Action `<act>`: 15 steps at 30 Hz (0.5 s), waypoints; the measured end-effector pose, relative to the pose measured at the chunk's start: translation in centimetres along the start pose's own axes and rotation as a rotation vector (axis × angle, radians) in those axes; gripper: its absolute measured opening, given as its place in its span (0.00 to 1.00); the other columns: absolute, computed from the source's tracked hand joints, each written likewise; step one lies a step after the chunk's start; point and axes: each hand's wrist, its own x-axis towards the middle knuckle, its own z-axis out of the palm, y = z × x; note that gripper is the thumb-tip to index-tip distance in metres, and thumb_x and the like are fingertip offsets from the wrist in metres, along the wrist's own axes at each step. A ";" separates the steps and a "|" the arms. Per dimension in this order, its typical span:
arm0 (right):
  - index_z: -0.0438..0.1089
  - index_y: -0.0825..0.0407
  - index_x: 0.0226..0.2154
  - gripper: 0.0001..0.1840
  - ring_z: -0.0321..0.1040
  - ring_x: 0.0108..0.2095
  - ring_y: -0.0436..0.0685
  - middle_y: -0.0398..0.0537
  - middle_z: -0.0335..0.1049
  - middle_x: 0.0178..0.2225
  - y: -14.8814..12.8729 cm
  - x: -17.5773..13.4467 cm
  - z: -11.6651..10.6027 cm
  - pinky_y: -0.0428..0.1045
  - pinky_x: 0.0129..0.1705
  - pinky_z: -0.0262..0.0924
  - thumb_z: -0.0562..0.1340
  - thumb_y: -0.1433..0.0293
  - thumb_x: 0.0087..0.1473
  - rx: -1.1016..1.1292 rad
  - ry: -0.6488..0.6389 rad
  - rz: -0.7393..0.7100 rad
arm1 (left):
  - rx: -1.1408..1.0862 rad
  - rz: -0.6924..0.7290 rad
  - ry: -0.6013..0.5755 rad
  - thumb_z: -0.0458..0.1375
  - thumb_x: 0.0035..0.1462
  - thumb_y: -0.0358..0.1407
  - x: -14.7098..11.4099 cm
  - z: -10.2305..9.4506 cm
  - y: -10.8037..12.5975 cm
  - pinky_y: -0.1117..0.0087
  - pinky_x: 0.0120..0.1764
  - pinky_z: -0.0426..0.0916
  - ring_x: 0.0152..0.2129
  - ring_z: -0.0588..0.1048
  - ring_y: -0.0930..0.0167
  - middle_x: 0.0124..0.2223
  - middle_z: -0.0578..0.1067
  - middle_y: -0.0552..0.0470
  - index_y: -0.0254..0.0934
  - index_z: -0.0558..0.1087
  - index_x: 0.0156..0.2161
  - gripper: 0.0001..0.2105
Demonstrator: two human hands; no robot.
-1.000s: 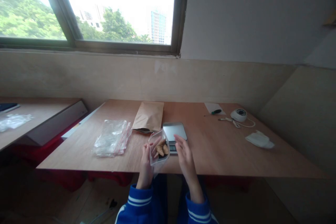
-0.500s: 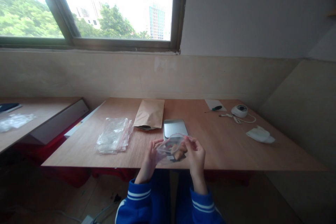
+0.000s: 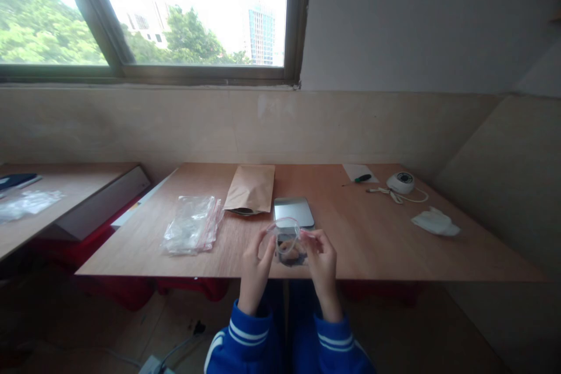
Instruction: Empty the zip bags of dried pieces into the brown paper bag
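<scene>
Between both hands is a clear zip bag point(image 3: 291, 255) with brown pieces low inside it; their kind is too blurred to tell. My left hand point(image 3: 256, 263) pinches the left side of its mouth, and my right hand point(image 3: 321, 258) grips the right side. The bag's mouth gapes in a loop between them. Just behind the bag lies a small flat scale point(image 3: 293, 210) with a silver plate, its front part hidden by the bag. Beyond my left hand a brown paper pouch point(image 3: 250, 189) lies with its dark mouth slightly open toward me.
A pile of clear zip bags point(image 3: 191, 227) lies left on the wooden table point(image 3: 368, 245). On the right are a screwdriver point(image 3: 362, 178) on white paper, a white dome camera point(image 3: 400, 183) with its cable, and a crumpled white item point(image 3: 436, 223). Another table point(image 3: 87, 187) stands at far left.
My left hand has turned more upright and moved slightly right, nearer my right hand. The bag is drawn narrower, its mouth now a rounder loop, and its contents sit slightly farther left.
</scene>
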 end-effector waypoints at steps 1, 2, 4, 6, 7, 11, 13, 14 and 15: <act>0.69 0.52 0.26 0.18 0.72 0.30 0.57 0.48 0.75 0.27 -0.1 -0.1 0.2 0.49 0.33 0.65 0.64 0.54 0.48 -0.001 -0.016 -0.009 | -0.010 0.004 0.029 0.57 0.56 0.42 0.0 0.0 0.0 0.66 0.49 0.64 0.46 0.73 0.63 0.46 0.76 0.47 0.39 0.72 0.45 0.14; 0.70 0.52 0.27 0.17 0.72 0.30 0.58 0.48 0.75 0.27 -0.1 -0.3 0.4 0.49 0.34 0.65 0.64 0.54 0.48 0.000 -0.024 -0.017 | -0.044 -0.001 0.065 0.57 0.56 0.42 0.0 -0.1 -0.2 0.66 0.48 0.64 0.45 0.73 0.64 0.45 0.76 0.48 0.39 0.72 0.45 0.13; 0.70 0.52 0.27 0.17 0.72 0.30 0.58 0.48 0.74 0.27 -0.2 -0.5 0.8 0.50 0.33 0.65 0.64 0.54 0.49 0.011 -0.002 -0.025 | -0.139 -0.030 0.175 0.57 0.55 0.42 0.0 -0.4 -0.6 0.68 0.44 0.66 0.39 0.74 0.67 0.39 0.76 0.50 0.38 0.72 0.41 0.11; 0.69 0.52 0.28 0.18 0.71 0.27 0.57 0.47 0.73 0.24 -0.3 -0.9 1.3 0.49 0.31 0.65 0.63 0.53 0.50 0.020 0.054 -0.014 | -0.203 -0.063 0.301 0.58 0.54 0.41 0.0 -0.8 -1.0 0.71 0.37 0.66 0.31 0.72 0.70 0.31 0.74 0.54 0.37 0.71 0.36 0.09; 0.69 0.52 0.28 0.18 0.70 0.26 0.56 0.46 0.72 0.23 -0.4 -1.0 1.5 0.49 0.30 0.65 0.63 0.53 0.50 0.022 0.081 -0.003 | -0.209 -0.075 0.355 0.57 0.54 0.41 -0.1 -1.0 -1.2 0.73 0.34 0.65 0.28 0.70 0.72 0.28 0.71 0.56 0.37 0.70 0.33 0.08; 0.69 0.53 0.27 0.20 0.68 0.23 0.54 0.45 0.71 0.21 -0.6 -1.2 1.8 0.48 0.27 0.63 0.63 0.52 0.49 0.041 0.121 0.050 | -0.206 -0.086 0.408 0.55 0.54 0.37 -0.3 -1.7 -1.2 0.75 0.30 0.62 0.24 0.66 0.75 0.24 0.66 0.58 0.37 0.68 0.28 0.07; 0.69 0.54 0.28 0.21 0.67 0.22 0.54 0.45 0.71 0.21 -0.5 -0.9 1.6 0.47 0.25 0.62 0.63 0.51 0.48 0.059 0.128 0.079 | -0.276 -0.095 0.304 0.55 0.55 0.39 -0.4 -1.9 -0.9 0.75 0.31 0.62 0.25 0.66 0.74 0.26 0.67 0.57 0.37 0.69 0.29 0.08; 0.69 0.54 0.28 0.21 0.67 0.22 0.54 0.45 0.71 0.21 -0.4 -0.8 1.3 0.47 0.25 0.61 0.63 0.51 0.48 0.067 0.131 0.091 | -0.315 -0.101 0.237 0.55 0.55 0.40 -0.4 -2.0 -0.8 0.74 0.32 0.62 0.25 0.67 0.74 0.27 0.68 0.57 0.36 0.69 0.30 0.09; 0.70 0.54 0.29 0.22 0.67 0.22 0.53 0.46 0.71 0.21 -0.3 -0.6 1.1 0.46 0.24 0.61 0.63 0.51 0.48 0.074 0.131 0.098 | -0.342 -0.108 0.182 0.56 0.55 0.41 -0.4 -2.1 -0.7 0.74 0.32 0.62 0.25 0.67 0.74 0.27 0.69 0.56 0.36 0.70 0.31 0.10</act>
